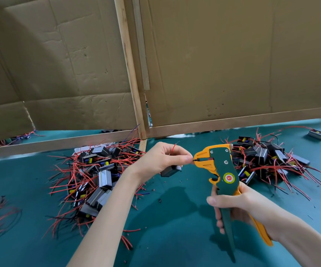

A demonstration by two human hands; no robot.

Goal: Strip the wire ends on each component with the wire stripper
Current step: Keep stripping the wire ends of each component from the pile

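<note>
Two heaps of components (98, 176) (267, 157) lie on the green table (175, 237). Between them, the left hand (161, 158) pinches the black wire (195, 160) of a component (170, 171) dangling just beneath. The wire's tip sits in the nose of the wire stripper (223, 166). The right hand (232, 207) is curled round its handles.

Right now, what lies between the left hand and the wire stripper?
In the head view, only a black wire, pinched by the left hand, runs into the wire stripper.

One component pile (98, 176) lies on the tabletop (175, 237) left of my left hand (162, 158), a second pile (267, 157) behind my right hand (232, 205). The wire stripper (222, 170) rises from my right hand, just right of my left. Cardboard panels (213, 64) stand beyond.
</note>
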